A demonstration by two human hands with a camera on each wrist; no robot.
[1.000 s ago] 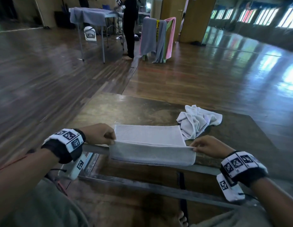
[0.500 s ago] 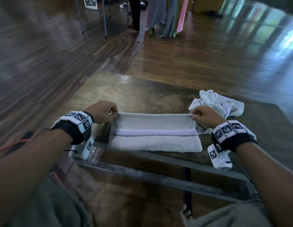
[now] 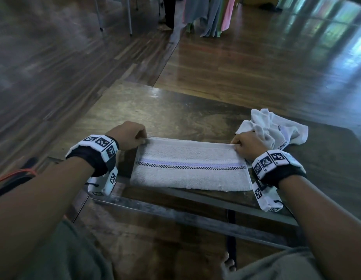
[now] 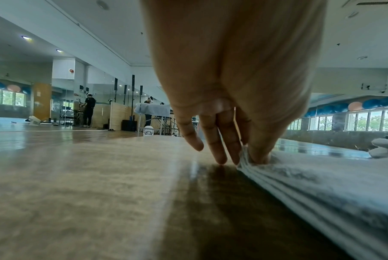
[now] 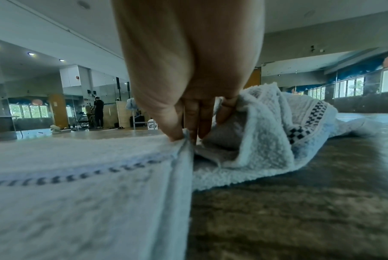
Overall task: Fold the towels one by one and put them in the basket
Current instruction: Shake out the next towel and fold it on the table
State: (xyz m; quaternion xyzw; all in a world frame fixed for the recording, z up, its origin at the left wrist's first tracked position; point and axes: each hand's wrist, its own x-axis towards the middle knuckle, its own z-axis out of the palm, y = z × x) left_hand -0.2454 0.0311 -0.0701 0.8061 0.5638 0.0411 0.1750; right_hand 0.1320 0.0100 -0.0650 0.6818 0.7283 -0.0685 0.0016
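Observation:
A white towel (image 3: 189, 164) with a checkered stripe lies folded in a long band near the front edge of the wooden table (image 3: 175, 114). My left hand (image 3: 133, 136) pinches its far left corner (image 4: 246, 156) between thumb and fingers. My right hand (image 3: 246, 144) pinches the far right corner (image 5: 184, 140) the same way. A second white towel (image 3: 274, 128) lies crumpled just behind my right hand, touching it (image 5: 266, 132). No basket is in view.
The table's metal frame (image 3: 175, 211) runs along the front edge below the towel. Beyond the table is open wooden floor, with a rack of hanging towels (image 3: 212, 15), a person's legs (image 3: 168, 13) and table legs far off.
Both hands carried the near edge of the towel away from me and laid it over, so the striped face now shows. The view has tilted downward.

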